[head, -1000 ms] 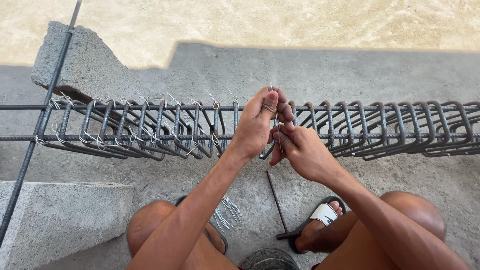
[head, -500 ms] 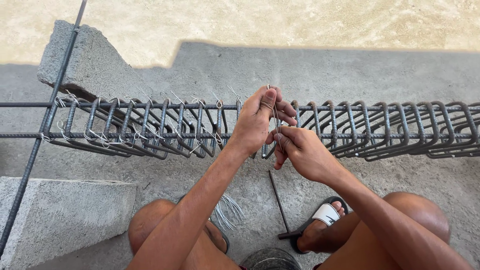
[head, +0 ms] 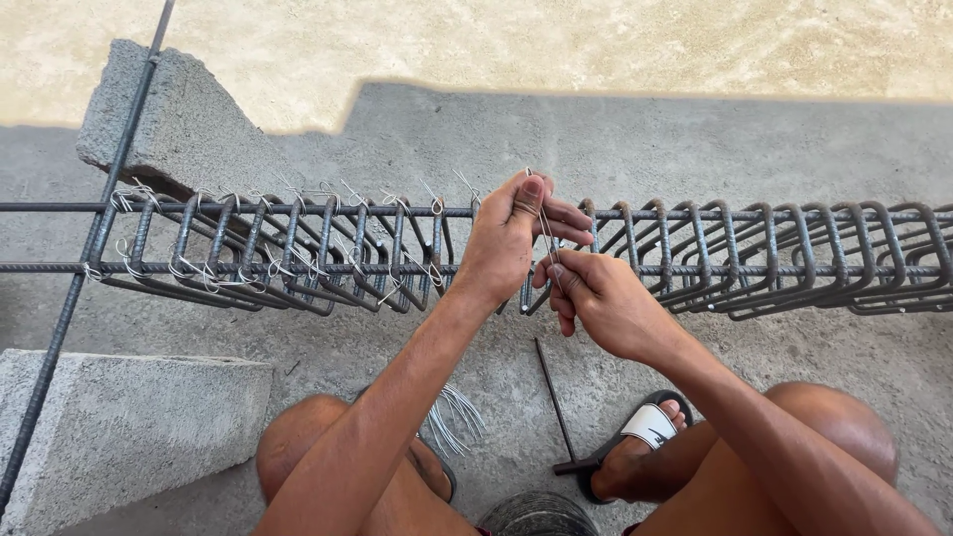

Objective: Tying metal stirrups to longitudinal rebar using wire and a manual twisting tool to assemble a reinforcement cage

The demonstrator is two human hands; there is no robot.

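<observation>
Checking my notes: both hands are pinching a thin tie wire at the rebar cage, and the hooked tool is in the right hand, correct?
Not quite. The head view shows the hooked tool lying on the concrete ground; both left hand and right hand pinch the tie wire at the rebar cage.

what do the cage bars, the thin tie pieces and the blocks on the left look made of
Cage bars: likely steel rebar, dark, dull, with ribbed surfaces. Tie pieces: thin bright wire, probably steel, bent and shiny. Blocks: apparently concrete, grey, coarse and grainy.

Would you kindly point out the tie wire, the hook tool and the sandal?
tie wire (head: 544, 220), head view, strand between the hands
hook tool (head: 552, 392), head view, mid shaft
sandal (head: 647, 425), head view, white strap
</observation>
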